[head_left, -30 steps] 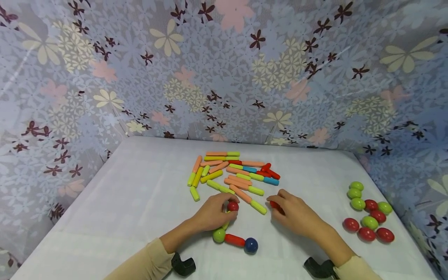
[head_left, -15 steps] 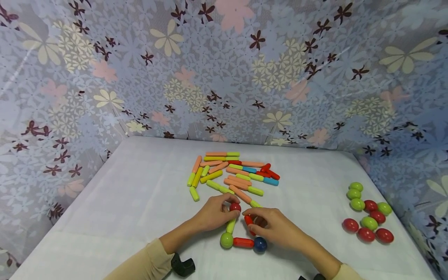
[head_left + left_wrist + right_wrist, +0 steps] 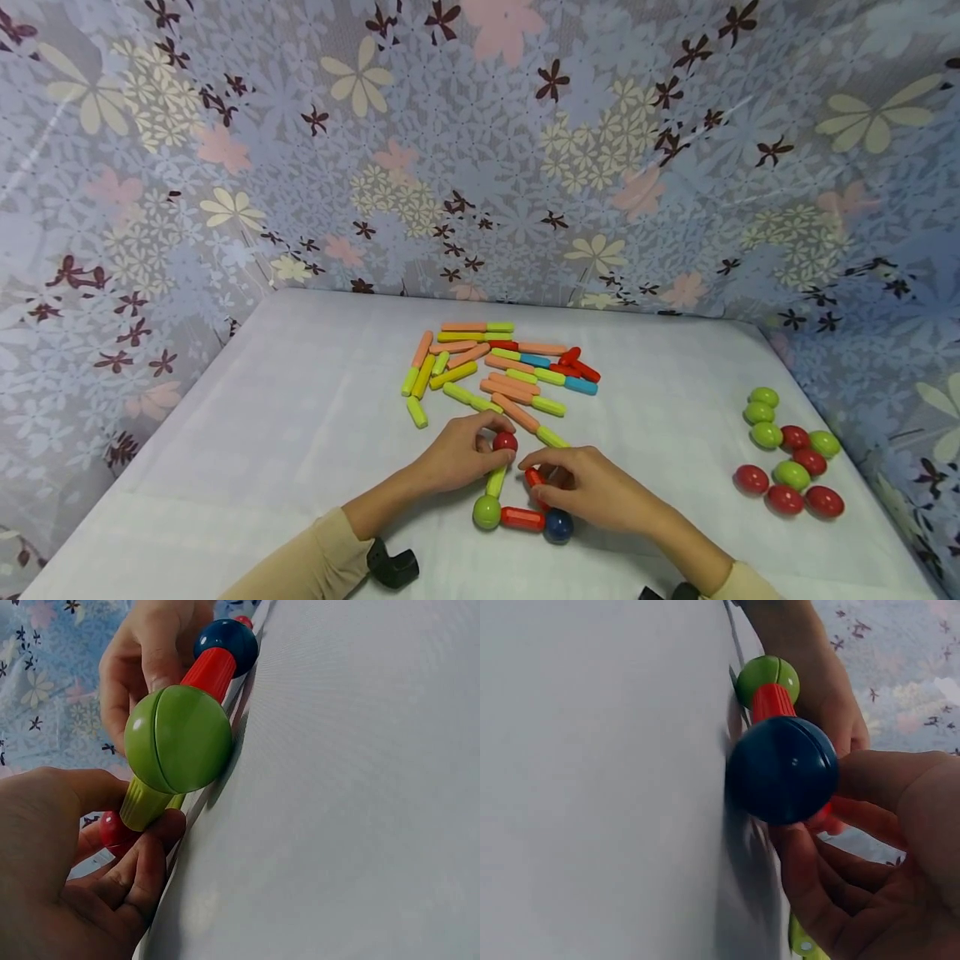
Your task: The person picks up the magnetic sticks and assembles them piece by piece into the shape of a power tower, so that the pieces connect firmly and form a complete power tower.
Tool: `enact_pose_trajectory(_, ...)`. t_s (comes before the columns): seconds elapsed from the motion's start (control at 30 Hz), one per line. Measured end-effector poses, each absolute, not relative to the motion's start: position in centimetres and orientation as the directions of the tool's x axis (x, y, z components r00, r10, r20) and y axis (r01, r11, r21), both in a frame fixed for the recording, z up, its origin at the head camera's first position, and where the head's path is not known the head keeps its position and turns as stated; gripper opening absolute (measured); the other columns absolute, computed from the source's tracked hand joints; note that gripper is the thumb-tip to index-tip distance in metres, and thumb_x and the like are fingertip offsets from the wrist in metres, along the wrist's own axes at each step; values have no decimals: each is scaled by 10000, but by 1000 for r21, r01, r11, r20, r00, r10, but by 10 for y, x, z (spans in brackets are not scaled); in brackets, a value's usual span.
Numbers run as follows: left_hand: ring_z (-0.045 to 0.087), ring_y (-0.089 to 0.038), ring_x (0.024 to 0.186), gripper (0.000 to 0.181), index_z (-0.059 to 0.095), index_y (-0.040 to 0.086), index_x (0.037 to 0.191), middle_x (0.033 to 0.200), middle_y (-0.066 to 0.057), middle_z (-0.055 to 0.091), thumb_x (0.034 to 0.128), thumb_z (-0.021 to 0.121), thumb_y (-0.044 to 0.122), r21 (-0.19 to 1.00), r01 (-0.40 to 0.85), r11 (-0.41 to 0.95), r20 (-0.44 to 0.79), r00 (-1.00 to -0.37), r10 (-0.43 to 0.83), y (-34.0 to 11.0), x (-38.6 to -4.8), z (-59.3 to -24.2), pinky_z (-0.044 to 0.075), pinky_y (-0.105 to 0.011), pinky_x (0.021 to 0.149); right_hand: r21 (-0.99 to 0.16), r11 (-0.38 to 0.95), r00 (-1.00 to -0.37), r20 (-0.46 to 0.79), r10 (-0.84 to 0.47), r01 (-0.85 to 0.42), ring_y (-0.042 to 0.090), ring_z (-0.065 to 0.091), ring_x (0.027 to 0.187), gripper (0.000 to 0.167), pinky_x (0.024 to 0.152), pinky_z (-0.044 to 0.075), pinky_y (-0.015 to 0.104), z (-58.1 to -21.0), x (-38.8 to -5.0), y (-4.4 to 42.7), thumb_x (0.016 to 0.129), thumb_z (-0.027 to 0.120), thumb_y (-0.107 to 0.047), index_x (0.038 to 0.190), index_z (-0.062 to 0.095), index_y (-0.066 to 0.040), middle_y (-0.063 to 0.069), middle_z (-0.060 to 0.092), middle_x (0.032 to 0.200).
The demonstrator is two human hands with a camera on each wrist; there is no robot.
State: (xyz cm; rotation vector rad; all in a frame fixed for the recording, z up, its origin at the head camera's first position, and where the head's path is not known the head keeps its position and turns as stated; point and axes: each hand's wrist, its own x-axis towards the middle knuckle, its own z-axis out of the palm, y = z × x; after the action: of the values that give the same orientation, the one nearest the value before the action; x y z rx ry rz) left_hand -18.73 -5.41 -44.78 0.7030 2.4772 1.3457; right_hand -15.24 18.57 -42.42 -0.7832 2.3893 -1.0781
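– since both hands are busy at once here, can someone walk me through who's got what?

– sure. left hand [image 3: 457, 457] has its fingers curled round the red ball [image 3: 506, 442], and in the left wrist view the thumb's right by the lime rod [image 3: 496, 482] that sticks out of it. right hand [image 3: 596, 487] is pinching a loose red rod [image 3: 534, 479].

– ok and where's the build itself?

– near edge of the white surface [image 3: 300, 400], between the two hands. from the red ball the lime rod runs toward the person to the green ball [image 3: 487, 512], then a joined red rod [image 3: 522, 519] goes off to the right and ends at the blue ball [image 3: 558, 527].

– is the pinched one plugged into the blue?

– can't tell tbh, the fingers cover that end. it's right up by the blue ball though, slanting away from it.

– and the spare bits?

– pile of spare rods [image 3: 510, 387] further back, orange, yellow, lime, red and a couple blue. spare balls [image 3: 792, 476] are well off to the right, five green and five red. floral cloth [image 3: 480, 167] behind it all.
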Motion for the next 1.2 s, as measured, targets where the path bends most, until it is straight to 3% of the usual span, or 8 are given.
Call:
enact_pose_trajectory(0.3,604,-74,694,307,634,185,1140,1003,100,624,874,713,316,839,338,426,54,-831,554,-54,-187,-449,491,-242,610,-743,568,-712,-181,-679,-354,118,580,649,572,569,494,270,-417,-149,193,787,779,-433,1267,524,-253,-66,613,918)
enact_pose_trajectory(0.43,599,-59,760,293,657,203,1124,980,131,639,867,718,330,825,377,422,76,-813,577,-54,-187,-449,502,-240,677,-747,561,-739,-144,-659,-355,100,586,681,502,604,503,269,-418,-148,191,822,762,-376,1211,500,-195,-68,617,906)
enact_pose_trajectory(0.6,571,-69,751,260,674,244,1094,867,129,624,852,737,312,807,420,416,96,-788,608,-54,-187,-450,493,-227,670,-753,546,-778,-72,-624,-368,102,599,699,351,613,516,272,-420,-149,189,858,739,-269,1087,506,-141,-71,624,890)
enact_pose_trajectory(0.87,582,-52,783,236,666,249,1067,879,121,632,848,742,296,800,428,420,97,-784,614,-53,-188,-452,500,-227,688,-687,624,-826,-63,-561,-372,59,541,606,203,539,453,242,-426,-145,178,844,736,-339,894,590,-207,-110,585,686)
enact_pose_trajectory(1.2,547,-79,804,264,668,249,1136,934,147,612,875,704,271,759,487,433,127,-762,635,-53,-187,-451,476,-221,685,-660,638,-859,21,-511,-396,56,529,611,183,538,460,250,-432,-147,178,833,753,-303,836,581,-239,-125,564,684)
